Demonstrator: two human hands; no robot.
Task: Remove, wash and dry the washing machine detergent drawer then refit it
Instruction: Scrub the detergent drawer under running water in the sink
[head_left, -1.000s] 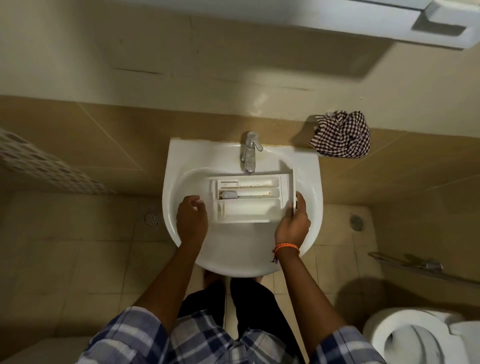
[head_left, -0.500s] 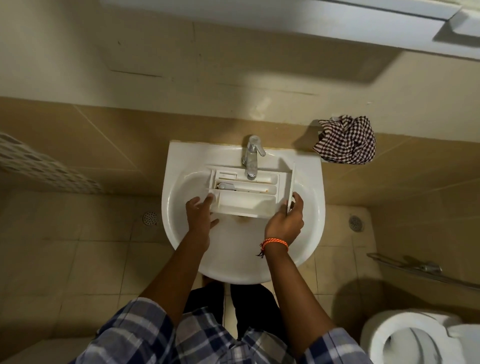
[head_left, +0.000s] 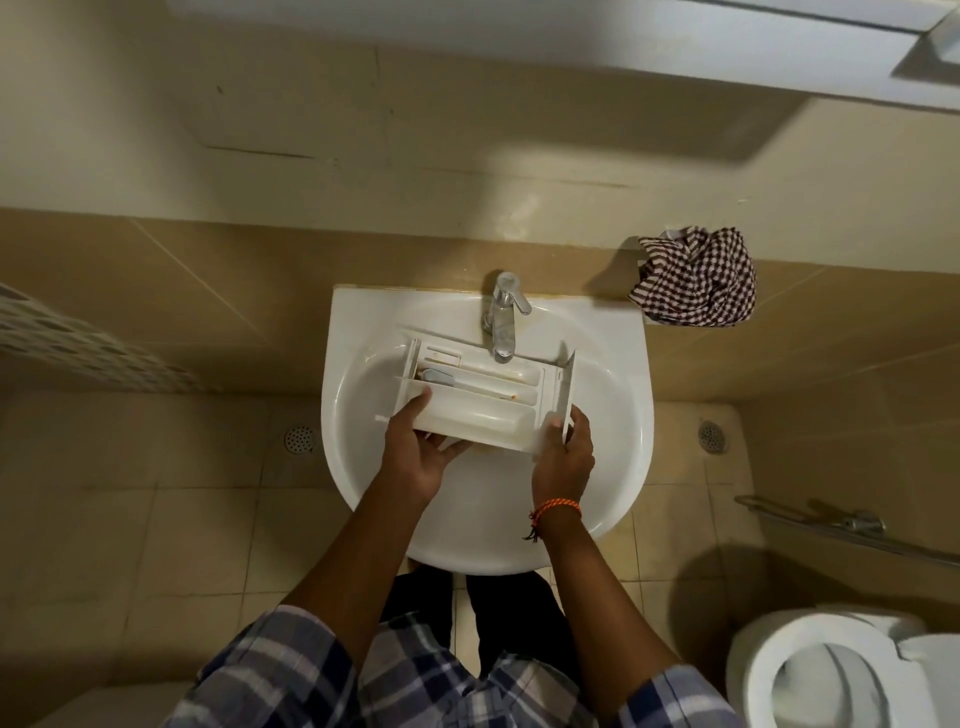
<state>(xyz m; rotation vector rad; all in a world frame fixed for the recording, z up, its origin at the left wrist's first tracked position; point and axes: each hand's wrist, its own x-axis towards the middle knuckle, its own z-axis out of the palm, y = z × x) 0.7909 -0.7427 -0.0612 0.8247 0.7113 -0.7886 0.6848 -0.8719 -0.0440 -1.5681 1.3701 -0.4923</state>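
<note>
The white detergent drawer (head_left: 485, 395) with several long compartments is held over the white sink (head_left: 358, 338), tilted so its left end sits higher and nearer the tap. My left hand (head_left: 418, 452) grips its near left edge, thumb inside a compartment and fingers underneath. My right hand (head_left: 563, 457) holds the front panel at the drawer's right end. The chrome tap (head_left: 503, 317) stands just above the drawer's far side; no water is visible running.
A crumpled checked cloth (head_left: 696, 278) lies on the ledge right of the sink. A toilet (head_left: 826, 675) is at the lower right, with a metal rail (head_left: 841, 525) on the wall. Floor drains (head_left: 300, 439) sit on both sides of the sink.
The drawer has been lifted and moved under the tap, now tilted. My left hand has shifted from the sink rim onto the drawer's left edge.
</note>
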